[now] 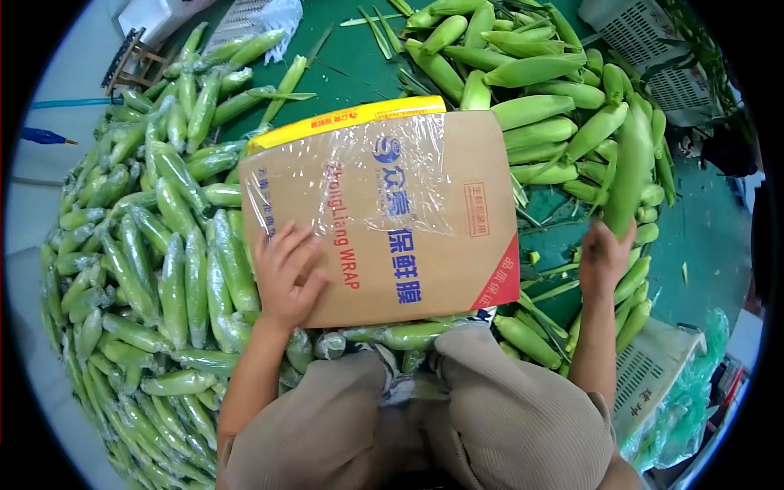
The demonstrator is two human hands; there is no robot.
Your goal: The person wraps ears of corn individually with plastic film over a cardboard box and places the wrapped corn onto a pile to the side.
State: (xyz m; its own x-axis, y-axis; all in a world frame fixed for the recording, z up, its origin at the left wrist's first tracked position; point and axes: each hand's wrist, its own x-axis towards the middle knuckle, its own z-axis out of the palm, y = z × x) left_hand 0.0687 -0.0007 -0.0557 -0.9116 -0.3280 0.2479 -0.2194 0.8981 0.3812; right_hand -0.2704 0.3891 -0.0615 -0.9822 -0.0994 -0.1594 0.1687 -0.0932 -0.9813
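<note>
Green corn ear (630,173) in the right grip (605,260), left grip (287,273) on the cardboard box (388,220), plastic-wrapped ears (175,282) alongside.

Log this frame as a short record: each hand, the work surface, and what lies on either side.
left hand: fingers spread on the printed cardboard
right hand: gripping a green ear of corn, no wrap visible on it
work surface: the cardboard, clear film over its far part
left side: heaped film-wrapped ears
right side: piled unwrapped ears
right foreground: pale slotted crate
</note>
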